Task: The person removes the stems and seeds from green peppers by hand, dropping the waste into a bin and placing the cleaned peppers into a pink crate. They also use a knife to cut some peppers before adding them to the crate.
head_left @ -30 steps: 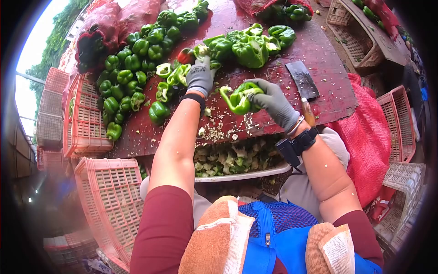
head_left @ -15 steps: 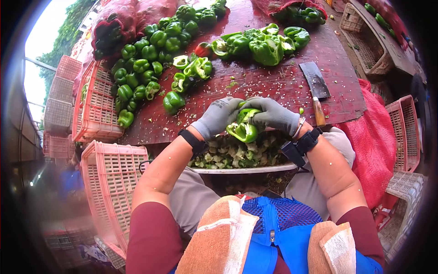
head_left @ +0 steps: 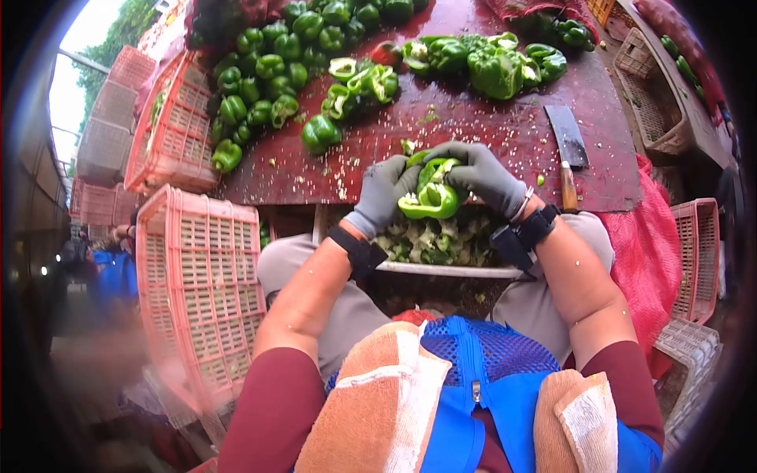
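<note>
Both of my hands wear grey gloves and meet at the table's near edge. My left hand [head_left: 386, 191] has its fingers closed on the left side of an opened green pepper [head_left: 430, 200]. Wrapped round the pepper's upper right side is my right hand [head_left: 479, 175]. The pepper's pale inside and cut rim show between the hands. Just below it is a white-rimmed tray [head_left: 449, 270] of pepper cores and scraps. A cleaver [head_left: 566, 140] with a wooden handle lies to the right of my right hand.
The red table [head_left: 505, 128] bears scattered seeds. Whole green peppers [head_left: 272, 65] are heaped at the back left, opened peppers [head_left: 497, 67] at the back. A pink crate [head_left: 206, 292] stands left of my legs, and a red mesh sack [head_left: 643, 260] hangs at the right.
The view has shifted, so the table sits higher in it. Both hands have turned the pepper slightly and still hold it, and its cut rim now faces more to the front.
</note>
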Demonstrator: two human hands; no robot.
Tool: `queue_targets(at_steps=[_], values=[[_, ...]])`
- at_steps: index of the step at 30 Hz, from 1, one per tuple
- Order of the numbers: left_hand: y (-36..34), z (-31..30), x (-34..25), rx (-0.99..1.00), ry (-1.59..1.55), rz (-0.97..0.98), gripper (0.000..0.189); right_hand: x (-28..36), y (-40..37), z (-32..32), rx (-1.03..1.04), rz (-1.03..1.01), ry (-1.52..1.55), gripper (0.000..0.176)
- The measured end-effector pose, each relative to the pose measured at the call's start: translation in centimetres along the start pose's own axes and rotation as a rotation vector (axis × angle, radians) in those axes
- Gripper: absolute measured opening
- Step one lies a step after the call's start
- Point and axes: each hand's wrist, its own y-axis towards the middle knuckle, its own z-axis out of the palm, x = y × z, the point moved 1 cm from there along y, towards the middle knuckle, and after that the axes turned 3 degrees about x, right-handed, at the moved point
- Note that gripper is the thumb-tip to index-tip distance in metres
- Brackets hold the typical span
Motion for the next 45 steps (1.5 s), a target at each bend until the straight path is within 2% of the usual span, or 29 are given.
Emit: queue_targets(at_steps=[1,2,3,5,6,9,12,15,16,19,23,24,25,27,28,29,31,32,33,34,35,36,37,38,40,42,43,44,45], values=[[-0.6,-0.3,-0.3,0.013,-0.084,-0.042,0.026,0.0,0.0,0.3,0.003,0.026,-0.014,0.039],[-1.6,-0.9,-1.0,0.066,-0.037,-0.064,0.027,-0.1,-0.1,0.7,0.056,0.039,0.035,0.039],[-2.1,-1.3,0.5,0.174,0.165,0.007,0.029,-0.4,-0.5,1.3,0.083,0.063,0.018,0.039],[-3.4,-2.6,-0.5,0.308,0.520,0.080,0.030,-0.8,-0.7,2.8,0.146,0.108,-0.023,0.040],[-4.0,-3.0,-0.3,0.354,0.590,0.072,0.031,-0.3,-0.9,3.9,0.154,0.091,-0.016,0.040],[-5.8,-3.2,-0.5,0.343,0.637,-0.001,0.030,0.4,-0.8,6.1,0.180,0.057,-0.065,0.039],[-7.7,-2.9,1.1,0.116,0.385,0.044,0.029,2.4,-1.1,7.8,0.209,0.032,-0.112,0.039],[-9.1,-3.6,1.2,0.090,0.177,0.083,0.028,2.4,-0.8,8.2,0.269,0.080,0.067,0.039],[-9.5,-4.0,1.0,0.038,0.099,0.149,0.028,2.3,-0.4,8.4,0.259,0.128,0.056,0.039],[-10.6,-5.1,1.2,0.078,-0.144,0.096,0.029,3.0,0.3,9.7,0.267,0.213,0.134,0.036],[-12.3,-7.1,1.2,0.024,-0.183,0.188,0.028,1.9,1.9,11.4,0.292,0.174,0.204,0.040],[-12.8,-7.4,0.5,-0.042,-0.201,0.329,0.025,1.9,2.2,11.9,0.268,0.227,0.142,0.040],[-13.2,-8.0,-0.3,-0.064,-0.117,0.365,0.021,1.1,2.4,12.2,0.272,0.218,0.223,0.040],[-13.7,-9.0,-0.1,-0.139,-0.264,0.341,0.021,-0.8,3.4,12.6,0.295,0.203,0.375,0.038],[-14.1,-9.8,-0.5,-0.148,-0.529,0.214,0.022,0.4,3.3,13.7,0.272,0.156,0.409,0.038],[-14.8,-10.8,-0.8,-0.168,-0.771,0.081,0.023,0.2,3.2,13.4,0.168,0.223,0.486,0.041],[-14.5,-10.8,1.8,-0.417,-1.015,0.005,0.027,0.3,7.4,14.7,0.266,-0.195,0.085,0.032],[-14.1,-11.2,2.0,-0.570,-1.233,0.092,0.027,2.3,9.5,15.9,0.347,-0.215,0.191,0.028],[-13.4,-11.3,2.1,-0.704,-1.271,0.210,0.025,4.1,11.7,17.0,0.431,-0.226,0.296,0.025],[-13.5,-12.5,2.4,-0.708,-1.346,0.101,0.026,4.8,13.4,18.5,0.250,-0.446,-0.195,0.026],[-13.3,-13.2,2.4,-0.695,-1.434,-0.010,0.027,6.2,14.5,19.4,0.206,-0.467,-0.208,0.028],[-13.0,-13.9,3.1,-0.762,-1.374,-0.008,0.028,7.9,15.6,20.7,0.162,-0.488,-0.221,0.030],[-12.6,-14.6,4.6,-0.828,-1.314,-0.009,0.029,11.4,16.1,23.5,0.287,-0.295,0.240,0.034],[-12.0,-15.0,6.2,-0.887,-1.254,-0.014,0.031,13.6,17.1,25.9,0.317,-0.263,0.364,0.033],[-9.9,-14.0,9.8,-0.891,-1.253,0.073,0.023,16.3,18.7,32.0,0.333,-0.365,0.252,0.033],[-7.3,-10.9,8.6,-0.737,-0.986,0.079,0.022,17.0,19.5,38.8,0.325,-0.500,-0.022,0.032],[-7.4,-9.2,6.8,-0.595,-0.710,0.071,0.025,16.0,20.2,42.0,0.309,-0.617,-0.197,0.032],[-8.4,-8.8,5.4,-0.468,-0.422,0.082,0.028,13.0,22.9,45.1,0.258,-1.041,-0.496,0.036],[-10.0,-9.5,4.9,-0.357,-0.115,0.107,0.032,11.3,22.3,45.3,0.304,-1.075,-0.300,0.039]])
